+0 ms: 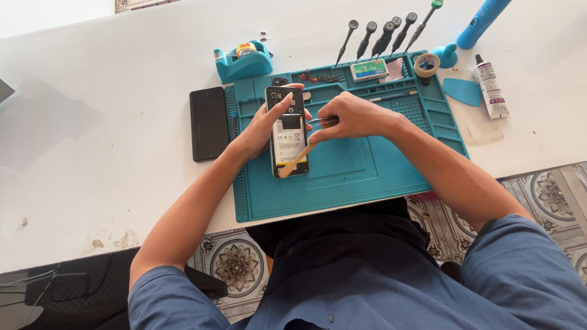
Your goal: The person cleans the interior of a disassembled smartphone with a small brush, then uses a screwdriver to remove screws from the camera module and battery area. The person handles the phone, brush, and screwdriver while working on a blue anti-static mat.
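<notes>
Opened phone [288, 131] lay on teal mat [367, 171], steadied by left hand [264, 125], fingers curled along its edge. Right hand [348, 116] pinched shut on tweezers [322, 121] and wooden stick [299, 159]. Risked tearing a ribbon cable, if slipped.

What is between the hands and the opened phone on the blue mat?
Nothing visible. The left hand already holds the opened phone by its left edge, and the right hand sits at its right edge with tweezers. A wooden stick lies across the phone's lower part.
</notes>
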`<action>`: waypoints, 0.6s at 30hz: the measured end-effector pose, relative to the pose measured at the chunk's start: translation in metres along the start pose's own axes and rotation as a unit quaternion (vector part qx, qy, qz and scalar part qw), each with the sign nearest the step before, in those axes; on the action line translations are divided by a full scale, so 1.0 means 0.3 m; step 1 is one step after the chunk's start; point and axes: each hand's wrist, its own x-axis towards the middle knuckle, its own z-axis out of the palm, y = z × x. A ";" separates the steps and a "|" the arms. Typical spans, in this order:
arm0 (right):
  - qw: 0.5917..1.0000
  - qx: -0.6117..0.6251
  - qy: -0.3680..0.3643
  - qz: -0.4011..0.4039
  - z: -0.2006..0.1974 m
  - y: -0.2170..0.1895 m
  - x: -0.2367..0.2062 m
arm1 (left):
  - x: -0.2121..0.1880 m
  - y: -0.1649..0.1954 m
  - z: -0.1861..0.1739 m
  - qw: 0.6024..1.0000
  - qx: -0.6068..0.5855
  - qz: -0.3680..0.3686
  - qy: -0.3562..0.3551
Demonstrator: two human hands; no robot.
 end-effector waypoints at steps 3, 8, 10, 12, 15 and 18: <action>1.000 -0.006 -0.010 0.022 -0.009 0.011 0.001 | 0.001 0.001 0.002 1.000 -0.001 -0.001 0.000; 0.999 -0.017 -0.003 0.037 -0.035 0.033 -0.001 | 0.000 0.005 0.001 1.000 -0.006 0.007 -0.004; 0.999 -0.016 0.002 0.034 -0.053 0.043 -0.006 | 0.001 0.007 0.003 1.000 -0.002 0.003 -0.001; 0.999 -0.014 0.009 0.033 -0.069 0.053 -0.010 | 0.002 0.010 0.004 1.000 0.003 0.002 0.001; 0.999 -0.011 0.021 0.038 -0.088 0.063 -0.015 | 0.003 0.016 0.005 1.000 0.007 0.003 0.001; 0.998 -0.011 0.036 0.040 -0.101 0.071 -0.017 | 0.002 0.019 0.006 1.000 0.006 0.002 0.001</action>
